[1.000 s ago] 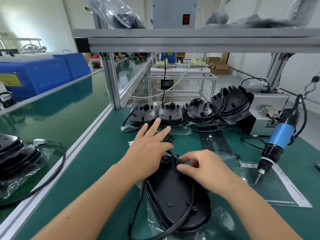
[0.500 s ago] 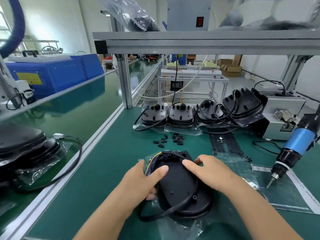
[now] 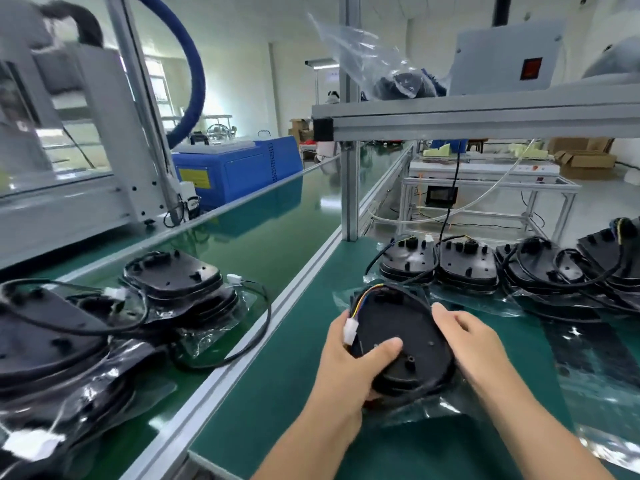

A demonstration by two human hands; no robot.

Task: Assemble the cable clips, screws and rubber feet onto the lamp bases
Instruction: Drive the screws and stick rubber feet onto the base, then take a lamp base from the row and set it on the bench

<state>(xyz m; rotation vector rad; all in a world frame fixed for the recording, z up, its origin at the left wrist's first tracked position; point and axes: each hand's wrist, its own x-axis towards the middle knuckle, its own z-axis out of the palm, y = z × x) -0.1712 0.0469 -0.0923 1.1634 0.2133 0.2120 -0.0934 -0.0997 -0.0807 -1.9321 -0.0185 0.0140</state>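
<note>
Both hands grasp one black lamp base [image 3: 405, 337] just above the green table [image 3: 277, 386]: the left hand [image 3: 349, 365] clasps its near-left edge, thumb on top beside a white connector [image 3: 349, 330]; the right hand [image 3: 467, 337] grips its right edge.

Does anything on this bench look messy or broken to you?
Nothing looks broken. The lamp base held by the left hand and right hand has its white connector dangling loose, and the bases on the conveyor lie in an untidy heap with trailing cables.
</note>
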